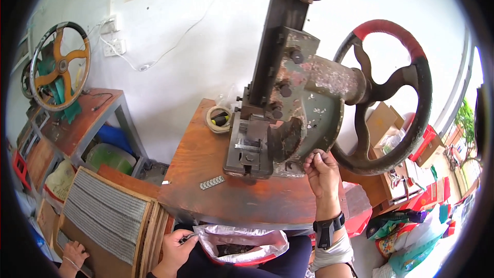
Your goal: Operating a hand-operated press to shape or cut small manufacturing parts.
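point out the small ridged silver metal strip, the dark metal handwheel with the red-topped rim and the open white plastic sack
Small ridged silver metal strip (pixel 212 183), head view: its upper face
Dark metal handwheel (pixel 371 91), head view: its hub
Open white plastic sack (pixel 268 241), head view: its inner wall

The left hand (pixel 175 251) partly concealed a small dark piece (pixel 187 238) between its fingers; its form was too small to determine. Whether the right hand (pixel 323 174) held anything between its fingertips could not be established. The dark contents (pixel 234 249) of the white-lined sack (pixel 274 239) were not individually distinguishable. Both forearms were cut off by the lower edge. A co-worker's hand (pixel 75 253) was visible, its forearm lost at the rim. One rear handwheel (pixel 24 83) was largely obscured by an orange-spoked handwheel (pixel 63 67).
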A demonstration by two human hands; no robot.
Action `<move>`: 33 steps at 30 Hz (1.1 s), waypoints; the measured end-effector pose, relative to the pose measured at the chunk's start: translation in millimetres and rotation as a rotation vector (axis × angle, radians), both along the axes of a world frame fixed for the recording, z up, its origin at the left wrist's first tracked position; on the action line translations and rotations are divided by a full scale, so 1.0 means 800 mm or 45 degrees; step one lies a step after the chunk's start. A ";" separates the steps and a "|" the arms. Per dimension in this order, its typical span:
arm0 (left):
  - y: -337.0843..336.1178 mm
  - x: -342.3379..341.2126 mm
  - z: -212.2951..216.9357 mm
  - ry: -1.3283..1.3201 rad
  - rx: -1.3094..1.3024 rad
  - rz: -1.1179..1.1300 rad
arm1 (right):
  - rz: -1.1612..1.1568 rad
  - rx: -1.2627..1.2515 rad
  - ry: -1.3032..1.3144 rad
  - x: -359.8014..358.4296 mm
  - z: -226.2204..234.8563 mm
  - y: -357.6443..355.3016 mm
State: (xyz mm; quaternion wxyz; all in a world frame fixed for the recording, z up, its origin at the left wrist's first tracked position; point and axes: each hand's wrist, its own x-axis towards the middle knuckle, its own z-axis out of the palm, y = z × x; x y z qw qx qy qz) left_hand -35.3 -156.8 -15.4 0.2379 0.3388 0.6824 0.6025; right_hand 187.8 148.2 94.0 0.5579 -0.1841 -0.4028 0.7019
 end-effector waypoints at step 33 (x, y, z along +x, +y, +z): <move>0.091 0.060 0.075 0.363 0.153 -0.555 | 0.673 0.483 -0.727 -0.042 -0.066 -0.148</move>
